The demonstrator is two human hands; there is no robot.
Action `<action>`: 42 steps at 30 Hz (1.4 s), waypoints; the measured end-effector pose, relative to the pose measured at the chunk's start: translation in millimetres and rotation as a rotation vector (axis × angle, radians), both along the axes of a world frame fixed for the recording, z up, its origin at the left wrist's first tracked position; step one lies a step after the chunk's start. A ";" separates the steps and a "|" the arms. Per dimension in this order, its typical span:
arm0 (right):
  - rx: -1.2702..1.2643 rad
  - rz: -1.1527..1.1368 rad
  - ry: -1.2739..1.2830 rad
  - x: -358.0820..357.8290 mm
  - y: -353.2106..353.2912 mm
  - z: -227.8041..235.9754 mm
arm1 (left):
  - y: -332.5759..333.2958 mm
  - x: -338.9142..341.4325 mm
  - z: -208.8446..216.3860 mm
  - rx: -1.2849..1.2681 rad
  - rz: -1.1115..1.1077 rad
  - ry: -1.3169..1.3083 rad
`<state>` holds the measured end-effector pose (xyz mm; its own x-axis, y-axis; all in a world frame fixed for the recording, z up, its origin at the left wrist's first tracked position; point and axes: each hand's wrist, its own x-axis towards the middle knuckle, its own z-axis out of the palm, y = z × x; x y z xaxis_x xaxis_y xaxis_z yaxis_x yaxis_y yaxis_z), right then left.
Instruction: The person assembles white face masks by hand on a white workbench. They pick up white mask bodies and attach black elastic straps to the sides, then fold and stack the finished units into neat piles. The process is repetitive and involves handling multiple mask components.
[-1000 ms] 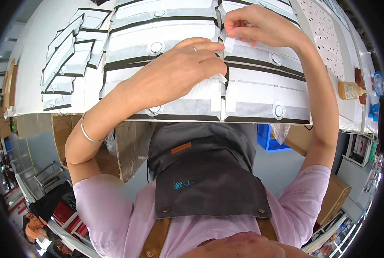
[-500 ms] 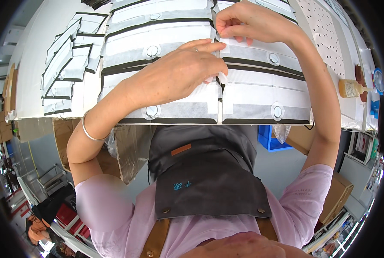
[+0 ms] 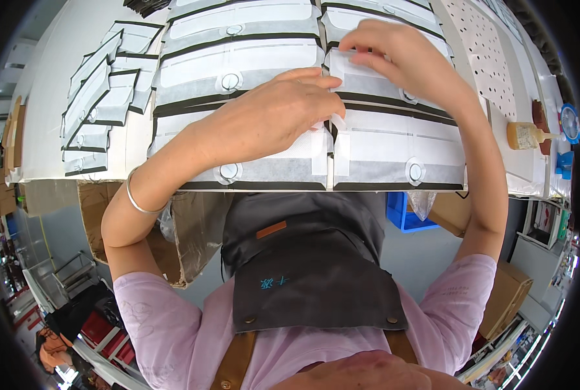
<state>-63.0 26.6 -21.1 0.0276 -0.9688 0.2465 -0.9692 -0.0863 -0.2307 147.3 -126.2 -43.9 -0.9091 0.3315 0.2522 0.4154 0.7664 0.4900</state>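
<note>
White rectangular pouches with black edges lie in two columns on the table, each with a round white disc on its lower strip. My left hand [image 3: 280, 107] rests over the gap between the columns. It pinches a small white strip [image 3: 338, 122] that curls out under its fingers. Beyond it, my right hand [image 3: 400, 58] hovers over a right-column pouch [image 3: 374, 73], thumb and fingers apart, with nothing visible between them. Below its fingertips a translucent strip lies on that pouch's left end. The nearest right pouch [image 3: 400, 140] has a similar pale strip [image 3: 343, 156] at its left end.
A loose pile of smaller black-edged pouches [image 3: 117, 97] lies at the left. On the right are a perforated white board [image 3: 485, 58], a bottle with a nozzle [image 3: 522, 135] and a tape dispenser [image 3: 569, 123]. A blue crate [image 3: 407, 218] and cardboard boxes [image 3: 202, 221] stand below the table edge.
My right hand has drawn back slightly to the right and towards me, and its fingers have parted from a pinch. The left hand has hardly moved.
</note>
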 end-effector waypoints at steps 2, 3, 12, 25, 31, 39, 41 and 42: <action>-0.064 0.009 0.116 9.3 12.3 -8.9 | -1.5 2.0 4.3 0.076 0.063 -0.039; -0.038 -0.013 0.150 14.7 15.9 -9.6 | -2.0 4.3 8.1 0.112 0.096 -0.060; -0.057 -0.015 0.233 30.4 24.1 -17.3 | -12.0 18.3 17.6 1.074 0.519 -0.476; 0.221 -0.247 -1.060 73.4 -11.5 15.3 | -5.0 21.8 9.3 1.094 0.536 -0.339; 0.273 -0.174 -0.958 57.1 -28.3 17.3 | -9.3 24.5 19.5 0.985 0.470 -0.402; 0.326 -0.264 -1.062 43.1 -27.5 -1.0 | -32.1 32.5 13.8 0.974 0.588 -0.415; 0.243 -0.278 -0.989 43.1 -28.3 -11.8 | -32.5 32.0 15.2 0.885 0.583 -0.404; 0.174 -0.282 -0.938 42.1 -29.7 -19.6 | -32.3 30.8 13.5 0.819 0.567 -0.370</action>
